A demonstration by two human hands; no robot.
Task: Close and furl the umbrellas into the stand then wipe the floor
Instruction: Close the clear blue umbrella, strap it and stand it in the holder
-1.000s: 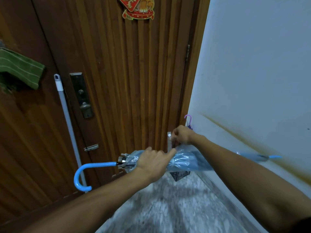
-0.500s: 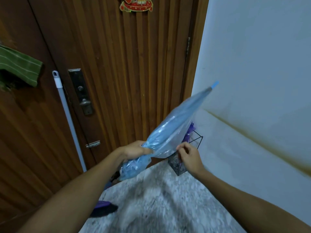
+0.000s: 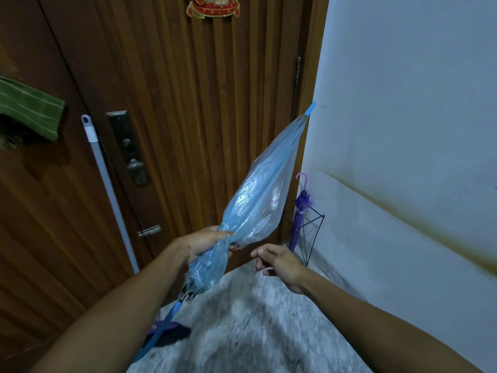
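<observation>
At three o'clock, wire stand (image 3: 313, 238) holds purple umbrella (image 3: 301, 211); left hand (image 3: 204, 243) fingers grip blue umbrella (image 3: 258, 195), right hand (image 3: 279, 262) fingers loosely curled.

A closed umbrella (image 3: 258, 195) slants across a door (image 3: 188, 117), gripped by the left hand (image 3: 204, 244), with a wire stand (image 3: 309, 235) to its right against the wall (image 3: 403, 130).

Dim bluish light, soft focus, wide-angle bending at edges.

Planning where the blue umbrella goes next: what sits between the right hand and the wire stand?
Nothing: in the head view only bare marble floor and door base separate the right hand from the wire stand, which holds a purple umbrella.
</observation>
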